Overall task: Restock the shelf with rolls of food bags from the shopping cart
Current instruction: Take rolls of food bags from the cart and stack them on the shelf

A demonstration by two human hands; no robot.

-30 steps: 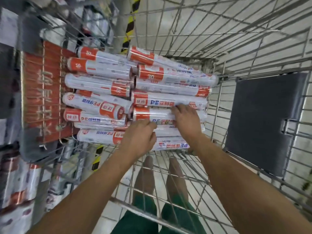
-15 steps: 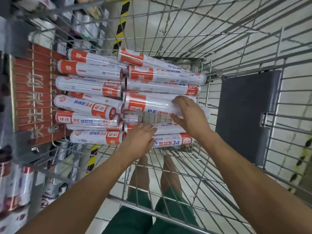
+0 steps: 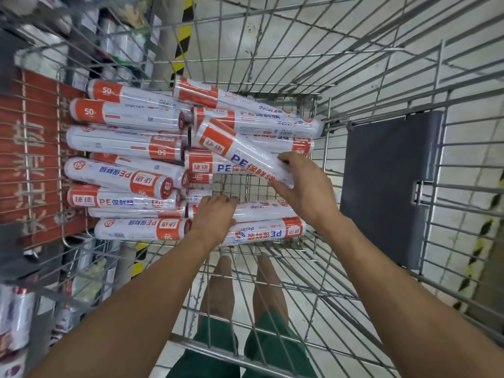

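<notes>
From the head view, looking down into the wire cart [image 3: 321,110], the rolls of food bags [image 3: 122,140] lie in two stacks across the cart's floor, their long axes running from the left wall to the right, most of them flat and side by side. One stands out: the raised roll [image 3: 240,151] is tilted across the right-hand stack, its orange end up and to the left, its other end down and to the right in the right hand [image 3: 302,186]. That hand's fingers and thumb are curled round the low end, so the whole length juts away from the grip toward the cart's far left. The left hand [image 3: 215,214] is lower, by the near edge of the floor, lying over the left end of a flat roll [image 3: 261,211]. Its fingers bend over the top, but I cannot tell if they close round it. A red sign [image 3: 30,159] hangs on the left wall and a grey flap [image 3: 387,181] on the right one. Blurred stock [image 3: 13,317] shows beyond the left wall, likely the shelf. If so, the roll already points that way, and held by one end it may droop, so the left hand, nearer its middle, looks best placed to steady it.
</notes>
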